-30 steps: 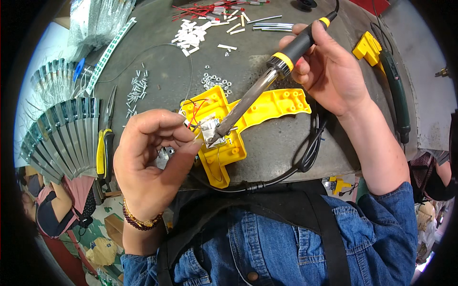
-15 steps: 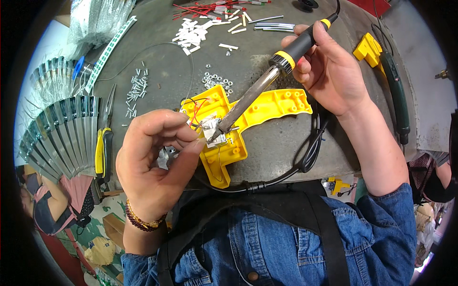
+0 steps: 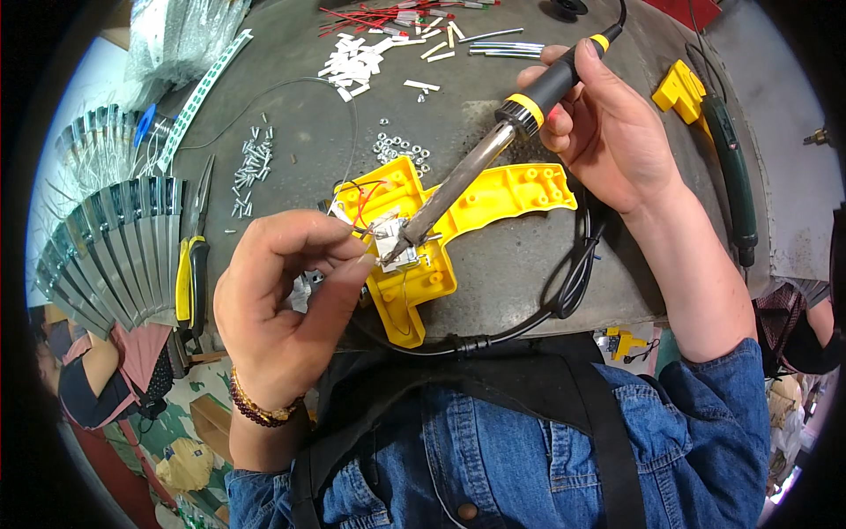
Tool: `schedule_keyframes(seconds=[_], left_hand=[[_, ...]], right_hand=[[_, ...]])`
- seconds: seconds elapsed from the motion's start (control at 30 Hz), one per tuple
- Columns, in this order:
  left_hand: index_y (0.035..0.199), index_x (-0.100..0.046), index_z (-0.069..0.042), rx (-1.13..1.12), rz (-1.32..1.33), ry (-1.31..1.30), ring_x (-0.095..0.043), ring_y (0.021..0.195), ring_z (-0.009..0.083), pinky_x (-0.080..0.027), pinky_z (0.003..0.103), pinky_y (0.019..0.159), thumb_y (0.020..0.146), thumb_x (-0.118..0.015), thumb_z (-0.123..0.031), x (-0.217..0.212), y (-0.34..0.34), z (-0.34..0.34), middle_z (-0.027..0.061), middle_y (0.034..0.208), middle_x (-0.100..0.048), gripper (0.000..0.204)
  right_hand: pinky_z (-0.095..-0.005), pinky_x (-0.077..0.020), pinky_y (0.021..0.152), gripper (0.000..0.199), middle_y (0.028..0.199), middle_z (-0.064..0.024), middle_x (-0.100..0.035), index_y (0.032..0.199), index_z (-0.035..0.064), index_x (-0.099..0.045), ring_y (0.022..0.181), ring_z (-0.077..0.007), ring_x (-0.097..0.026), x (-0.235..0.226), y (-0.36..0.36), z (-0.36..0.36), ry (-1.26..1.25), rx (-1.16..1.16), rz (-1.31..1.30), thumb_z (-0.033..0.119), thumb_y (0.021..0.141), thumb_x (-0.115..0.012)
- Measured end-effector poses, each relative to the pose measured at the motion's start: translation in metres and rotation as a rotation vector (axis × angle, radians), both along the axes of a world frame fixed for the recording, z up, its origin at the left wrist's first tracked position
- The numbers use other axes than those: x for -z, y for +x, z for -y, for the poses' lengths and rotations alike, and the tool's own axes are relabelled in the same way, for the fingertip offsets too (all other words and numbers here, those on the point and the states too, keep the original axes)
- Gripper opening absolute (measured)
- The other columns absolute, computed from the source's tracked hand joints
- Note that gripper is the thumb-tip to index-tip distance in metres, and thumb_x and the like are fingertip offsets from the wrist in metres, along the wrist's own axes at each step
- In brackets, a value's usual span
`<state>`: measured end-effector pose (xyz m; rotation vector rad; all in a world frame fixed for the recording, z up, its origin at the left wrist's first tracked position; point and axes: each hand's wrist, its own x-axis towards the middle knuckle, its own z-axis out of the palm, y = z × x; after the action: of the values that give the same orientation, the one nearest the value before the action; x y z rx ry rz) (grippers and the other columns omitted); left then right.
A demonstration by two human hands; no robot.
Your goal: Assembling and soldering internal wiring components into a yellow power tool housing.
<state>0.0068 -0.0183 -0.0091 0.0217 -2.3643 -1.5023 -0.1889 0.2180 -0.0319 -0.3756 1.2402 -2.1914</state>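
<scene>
My right hand [image 3: 608, 123] is closed round the black and yellow handle of a soldering iron [image 3: 463, 176]. The iron slants down to the left, its tip at a white and metal switch-like part [image 3: 394, 240]. That part sits inside an open yellow plastic housing half [image 3: 507, 196], shaped like a pistol-grip tool, with thin red and black wires at its upper left. At the housing's left edge, my left hand [image 3: 286, 286] pinches close to the iron's tip. What lies between thumb and forefinger is too small to make out.
Beyond the housing lie nuts [image 3: 401, 152], screws [image 3: 254, 163], white sleeves [image 3: 352, 63] and red-wired parts [image 3: 397, 18]. Yellow-handled pliers [image 3: 191, 273] and fanned metal strips [image 3: 115, 256] are at left. A black cable [image 3: 564, 300] loops in front; a dark green tool [image 3: 730, 176] lies right.
My left hand's fingers have shifted very slightly beside the iron's tip. The soldering iron and the housing stay almost where they were.
</scene>
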Motion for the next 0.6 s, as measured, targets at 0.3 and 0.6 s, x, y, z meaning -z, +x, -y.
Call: schedule_keyframes(seconds=[0.3,0.6], left_hand=[[0.105,-0.062,0.000,-0.017,-0.040,0.041,-0.066,0.083,0.0112,-0.053,0.024,0.075,0.080,-0.072,0.009,0.001,-0.006,-0.003,0.0065,0.093,-0.066,0.028],[0.096,-0.063,-0.001,-0.015,-0.117,-0.119,-0.065,0.070,0.0146,-0.052,0.025,0.065,0.076,-0.073,0.007,0.000,-0.003,-0.001,0.0076,0.081,-0.067,0.023]], right_hand=[[-0.0250,-0.0528,0.063,0.031,0.105,-0.0129,-0.069,0.115,0.0082,-0.056,0.070,-0.0099,-0.061,-0.003,-0.010,-0.007,-0.121,-0.038,0.030,0.036,0.106,-0.044],[-0.0342,-0.0509,0.088,0.035,0.127,-0.0153,-0.059,0.130,0.0045,-0.048,0.097,-0.0180,-0.062,-0.069,-0.036,0.001,0.086,0.449,-0.802,0.030,0.106,-0.046]])
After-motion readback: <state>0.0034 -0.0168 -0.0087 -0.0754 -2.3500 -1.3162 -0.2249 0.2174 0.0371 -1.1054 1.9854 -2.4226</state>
